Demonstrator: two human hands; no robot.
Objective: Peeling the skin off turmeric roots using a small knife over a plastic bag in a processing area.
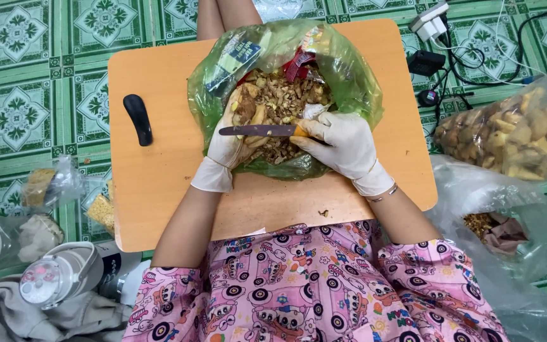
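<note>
The right hand [343,142] wears a white glove and is closed around the orange handle of a knife [257,130]. The knife blade lies flat, pointing to the left hand [229,149]. The left hand also wears a white glove and is curled around a yellowish piece of food [246,107]. Both hands are over a green plastic bag [349,76] full of brown peels. The bag sits on a small orange desk [159,183]. A black sheath [138,118] lies on the desk, well apart to the left.

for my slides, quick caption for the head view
Gloved right hand holds a knife over a green bag of peelings.
</note>
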